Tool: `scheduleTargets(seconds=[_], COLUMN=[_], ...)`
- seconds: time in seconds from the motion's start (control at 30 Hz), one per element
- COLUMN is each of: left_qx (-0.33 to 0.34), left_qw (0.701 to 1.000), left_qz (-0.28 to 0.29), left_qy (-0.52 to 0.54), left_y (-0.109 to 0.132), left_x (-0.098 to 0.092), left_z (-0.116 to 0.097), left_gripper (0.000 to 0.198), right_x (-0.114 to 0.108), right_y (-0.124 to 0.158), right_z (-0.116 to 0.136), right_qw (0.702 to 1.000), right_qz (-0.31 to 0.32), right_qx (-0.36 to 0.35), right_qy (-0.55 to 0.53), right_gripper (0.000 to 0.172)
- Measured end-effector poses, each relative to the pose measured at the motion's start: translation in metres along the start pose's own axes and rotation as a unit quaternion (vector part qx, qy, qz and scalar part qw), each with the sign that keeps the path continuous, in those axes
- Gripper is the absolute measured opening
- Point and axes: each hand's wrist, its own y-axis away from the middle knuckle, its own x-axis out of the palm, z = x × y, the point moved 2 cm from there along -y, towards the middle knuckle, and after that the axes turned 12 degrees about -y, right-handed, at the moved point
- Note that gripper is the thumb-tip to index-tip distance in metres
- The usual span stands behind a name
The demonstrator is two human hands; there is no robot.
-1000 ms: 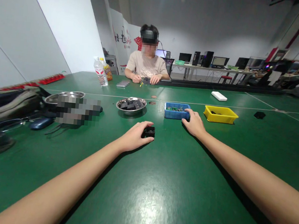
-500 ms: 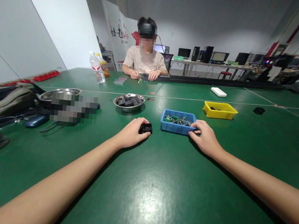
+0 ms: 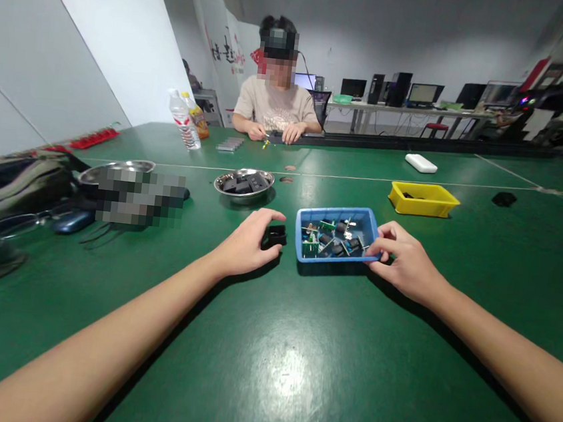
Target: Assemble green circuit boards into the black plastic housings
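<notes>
A blue plastic bin (image 3: pixel 337 259) holds several green circuit boards (image 3: pixel 310 246) with dark and metal parts. It is tipped toward me, and its inside shows. My right hand (image 3: pixel 405 256) grips the bin's right end, fingers and thumb closed on the rim. To the left, my left hand (image 3: pixel 248 242) rests on the table with thumb and forefinger spread around a small black plastic housing (image 3: pixel 275 236). The housing sits on the table between them, partly hidden by the hand.
Beyond the hands stand a steel bowl (image 3: pixel 243 197) of black plastic pieces and a yellow bin (image 3: pixel 423 206). A white box (image 3: pixel 420 163) lies farther back. Bags and a second bowl (image 3: pixel 138 168) crowd the left. A person (image 3: pixel 277 103) sits opposite, near a water bottle (image 3: pixel 185 122).
My right hand has tilted the blue bin toward me and brought it slightly closer. My left thumb and forefinger have spread away from the black housing.
</notes>
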Motion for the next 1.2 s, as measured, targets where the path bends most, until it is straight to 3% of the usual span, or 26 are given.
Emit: scheduleTargets(seconds=[0.1, 0.23, 0.43, 0.6, 0.77, 1.2], left_qx=[0.083, 0.135, 0.172, 0.215, 0.216, 0.186], left_qw=[0.996, 0.987, 0.974, 0.958, 0.945, 0.928], left_qz=[-0.037, -0.080, -0.124, -0.150, -0.178, -0.163], left_qy=[0.012, 0.017, -0.077, -0.116, -0.170, -0.280], left_y=[0.004, 0.008, 0.008, 0.008, 0.007, 0.006], left_x=[-0.010, -0.017, -0.020, -0.019, -0.019, -0.023], left_z=[-0.017, -0.034, -0.044, -0.050, -0.055, -0.065], left_gripper=[0.054, 0.063, 0.023, 0.007, 0.010, 0.019], right_x=[0.000, 0.002, 0.002, 0.000, 0.000, 0.002], right_y=[0.003, 0.005, 0.005, 0.005, 0.006, 0.008], right_z=[0.006, 0.008, 0.007, 0.009, 0.013, 0.015], right_qw=[0.999, 0.997, 0.991, 0.988, 0.984, 0.983], right_qz=[0.014, 0.034, 0.041, 0.054, 0.060, 0.063], right_qx=[-0.020, -0.031, -0.095, -0.130, -0.152, -0.155], right_qy=[0.028, 0.056, 0.086, 0.068, 0.073, 0.075], right_gripper=[0.010, 0.011, 0.012, 0.002, 0.014, 0.016])
